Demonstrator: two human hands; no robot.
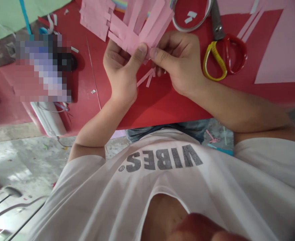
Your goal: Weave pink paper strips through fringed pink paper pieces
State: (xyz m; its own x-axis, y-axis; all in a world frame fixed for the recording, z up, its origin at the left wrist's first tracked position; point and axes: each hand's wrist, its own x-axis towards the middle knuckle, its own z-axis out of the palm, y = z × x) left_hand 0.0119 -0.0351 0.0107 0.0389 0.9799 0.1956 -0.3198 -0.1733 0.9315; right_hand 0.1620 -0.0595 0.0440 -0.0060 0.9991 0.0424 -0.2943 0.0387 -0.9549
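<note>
A pink paper piece cut into strips [131, 38] is held up between both hands above the red table. My left hand [124, 67] grips its lower left edge, thumb on top and fingers behind. My right hand [179, 57] pinches the lower right edge, its thumb tip close beside the left thumb. Behind the left hand lies a second pink paper [96, 18] with notched edges. Thin pink strips [147, 77] lie on the table just below the hands.
Scissors with yellow and red handles [219, 50] lie right of my right hand, near a tape roll [179, 20]. A large pink sheet [285, 50] is at the right. Green paper [2, 16] and a white box-like object [48, 117] are at the left.
</note>
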